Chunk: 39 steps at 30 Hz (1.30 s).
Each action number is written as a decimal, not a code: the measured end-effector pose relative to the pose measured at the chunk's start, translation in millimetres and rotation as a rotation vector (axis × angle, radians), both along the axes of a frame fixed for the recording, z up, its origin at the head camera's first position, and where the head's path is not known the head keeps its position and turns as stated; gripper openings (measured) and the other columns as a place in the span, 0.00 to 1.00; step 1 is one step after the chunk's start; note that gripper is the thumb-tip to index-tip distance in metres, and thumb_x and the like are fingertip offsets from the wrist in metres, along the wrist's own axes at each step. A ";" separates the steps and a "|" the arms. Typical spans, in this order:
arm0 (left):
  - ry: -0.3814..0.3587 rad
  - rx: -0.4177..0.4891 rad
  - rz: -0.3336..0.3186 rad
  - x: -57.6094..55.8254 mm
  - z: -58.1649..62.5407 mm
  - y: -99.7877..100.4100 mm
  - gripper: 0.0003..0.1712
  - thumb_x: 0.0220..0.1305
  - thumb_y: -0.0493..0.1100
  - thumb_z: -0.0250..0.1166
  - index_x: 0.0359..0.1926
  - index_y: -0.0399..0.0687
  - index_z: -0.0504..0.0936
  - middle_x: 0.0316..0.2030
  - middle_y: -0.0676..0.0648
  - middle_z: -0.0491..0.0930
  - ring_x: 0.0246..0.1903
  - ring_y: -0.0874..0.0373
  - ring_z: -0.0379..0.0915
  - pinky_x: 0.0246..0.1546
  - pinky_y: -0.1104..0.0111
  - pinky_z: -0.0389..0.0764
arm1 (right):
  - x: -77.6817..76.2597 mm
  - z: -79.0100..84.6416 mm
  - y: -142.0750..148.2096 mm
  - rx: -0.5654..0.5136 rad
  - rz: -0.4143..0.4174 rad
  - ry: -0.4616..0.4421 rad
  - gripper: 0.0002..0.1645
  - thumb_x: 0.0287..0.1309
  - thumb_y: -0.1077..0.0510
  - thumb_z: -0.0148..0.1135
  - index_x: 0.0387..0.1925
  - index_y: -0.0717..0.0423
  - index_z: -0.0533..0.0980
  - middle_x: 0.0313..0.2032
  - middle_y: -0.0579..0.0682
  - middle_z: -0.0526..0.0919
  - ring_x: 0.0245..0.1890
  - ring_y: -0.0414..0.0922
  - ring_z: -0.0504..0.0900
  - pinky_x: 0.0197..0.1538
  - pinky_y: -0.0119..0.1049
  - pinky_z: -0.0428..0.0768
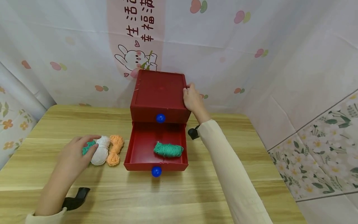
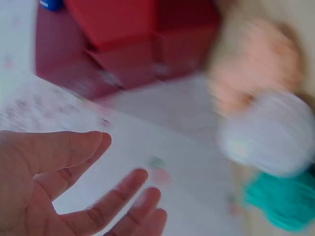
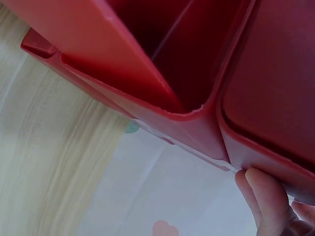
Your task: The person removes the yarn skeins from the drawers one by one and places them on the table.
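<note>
A red two-drawer box (image 1: 159,88) stands at the back of the table, its lower drawer (image 1: 139,152) pulled out. A green yarn skein (image 1: 168,150) lies inside that drawer. My right hand (image 1: 193,99) rests against the upper right side of the box, fingertips touching its wall in the right wrist view. Over the left of the table hovers my left hand (image 1: 74,157), fingers spread and nothing held in the left wrist view. Near it lie a white yarn skein (image 1: 101,151), an orange yarn skein (image 1: 115,150) and another green skein (image 2: 285,201), partly hidden by the hand in the head view.
Blue round knobs mark the upper drawer (image 1: 145,114), which is closed, and the lower one. Black pieces of wrist gear (image 1: 76,199) show beside both forearms. A printed curtain (image 1: 218,62) hangs behind the wooden table (image 1: 223,186).
</note>
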<state>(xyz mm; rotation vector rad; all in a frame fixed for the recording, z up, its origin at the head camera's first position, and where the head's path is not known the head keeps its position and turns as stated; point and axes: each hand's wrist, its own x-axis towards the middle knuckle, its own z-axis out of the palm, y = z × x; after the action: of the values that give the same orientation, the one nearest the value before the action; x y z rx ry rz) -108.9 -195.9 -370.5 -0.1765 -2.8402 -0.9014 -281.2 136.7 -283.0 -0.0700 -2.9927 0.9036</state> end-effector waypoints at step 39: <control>-0.113 -0.020 -0.386 -31.1 14.5 160.7 0.09 0.56 0.34 0.66 0.39 0.47 0.82 0.38 0.49 0.80 0.34 0.57 0.73 0.34 0.67 0.77 | 1.2 -0.2 1.6 0.006 0.004 0.006 0.26 0.72 0.48 0.30 0.65 0.55 0.54 0.58 0.61 0.72 0.51 0.57 0.74 0.56 0.49 0.70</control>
<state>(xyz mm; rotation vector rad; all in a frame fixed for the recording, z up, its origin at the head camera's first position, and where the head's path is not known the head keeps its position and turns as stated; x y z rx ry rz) -140.0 -35.2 -355.9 -0.7185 -2.9740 -0.9770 -280.0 138.3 -283.3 -0.0611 -2.9915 0.8934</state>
